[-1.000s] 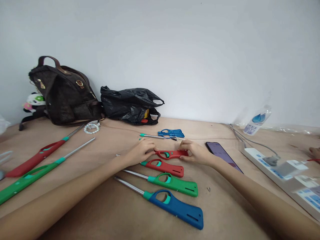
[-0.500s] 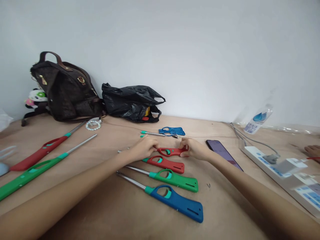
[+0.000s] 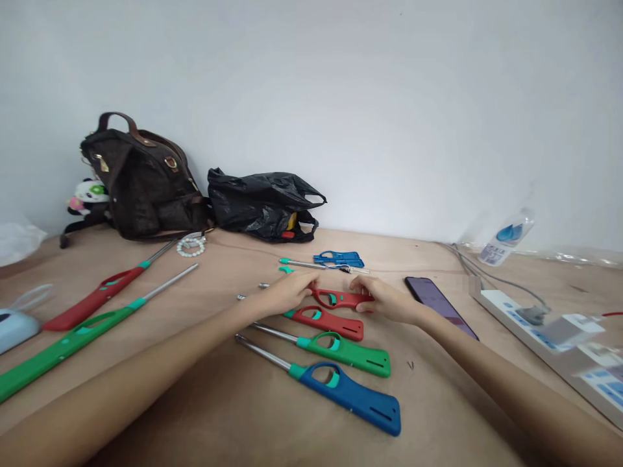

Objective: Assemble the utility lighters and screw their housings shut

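Note:
My left hand (image 3: 294, 292) pinches the front of a red gas lighter (image 3: 335, 299) beside its trigger loop. My right hand (image 3: 384, 299) is around the handle's rear end, fingers above and thumb below. Just nearer lies a second red lighter (image 3: 335, 323), then a green lighter (image 3: 355, 353) and a blue lighter (image 3: 355, 399), roughly parallel, metal tubes to the left. Behind my hands rest an opened blue lighter shell (image 3: 345, 258) and a loose metal tube (image 3: 306, 263) with a green tip. A small green trigger piece (image 3: 286, 270) is beside the tube.
Long red (image 3: 97, 297) and green (image 3: 73, 344) lighters lie left, near a beaded bracelet (image 3: 191, 246). A backpack (image 3: 146, 188) and black plastic bag (image 3: 257, 204) stand against the wall. On the right are a phone (image 3: 440, 307), power strip (image 3: 516, 324) and bottle (image 3: 506, 240).
The whole view has shifted slightly, so things appear farther right. Both hands stay at the red lighter; the right fingers have loosened a little. Another person's hand at the right edge is out of view.

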Tool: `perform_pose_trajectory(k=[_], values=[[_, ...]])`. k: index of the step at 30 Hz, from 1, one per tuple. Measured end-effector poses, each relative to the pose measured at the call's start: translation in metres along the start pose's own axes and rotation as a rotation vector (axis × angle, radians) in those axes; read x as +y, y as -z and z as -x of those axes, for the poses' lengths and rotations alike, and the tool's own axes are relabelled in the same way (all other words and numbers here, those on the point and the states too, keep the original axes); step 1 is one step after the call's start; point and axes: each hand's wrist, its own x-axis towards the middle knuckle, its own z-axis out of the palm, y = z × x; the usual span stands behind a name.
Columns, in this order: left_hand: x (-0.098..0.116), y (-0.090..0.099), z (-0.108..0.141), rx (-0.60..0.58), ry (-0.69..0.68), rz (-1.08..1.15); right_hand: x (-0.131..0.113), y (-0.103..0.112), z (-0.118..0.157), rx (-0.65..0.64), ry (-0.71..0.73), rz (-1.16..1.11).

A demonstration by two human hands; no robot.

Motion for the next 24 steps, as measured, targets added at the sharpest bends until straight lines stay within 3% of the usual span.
perform_pose_trajectory(k=[3,6,9,12,15,20,24], values=[[0.002,0.000,0.001,0.049,-0.010,-0.007,-0.006,-0.002,0.003,0.019,0.024,0.056],[0.008,0.002,-0.001,0.105,-0.046,-0.150,-0.013,-0.006,0.000,0.078,0.004,0.127],[0.017,0.005,-0.004,0.107,-0.129,-0.313,-0.019,-0.009,-0.007,0.118,-0.006,0.140],[0.027,0.009,-0.007,0.104,-0.181,-0.393,-0.028,-0.009,-0.012,0.113,0.071,0.159],[0.034,0.010,-0.008,0.135,-0.191,-0.404,-0.044,-0.005,-0.013,0.142,0.116,0.190],[0.040,0.004,-0.006,0.198,-0.232,-0.418,-0.075,0.001,-0.009,0.168,0.011,0.255],[0.041,0.013,-0.003,0.205,-0.263,-0.379,-0.075,-0.003,-0.010,0.157,-0.020,0.366]])
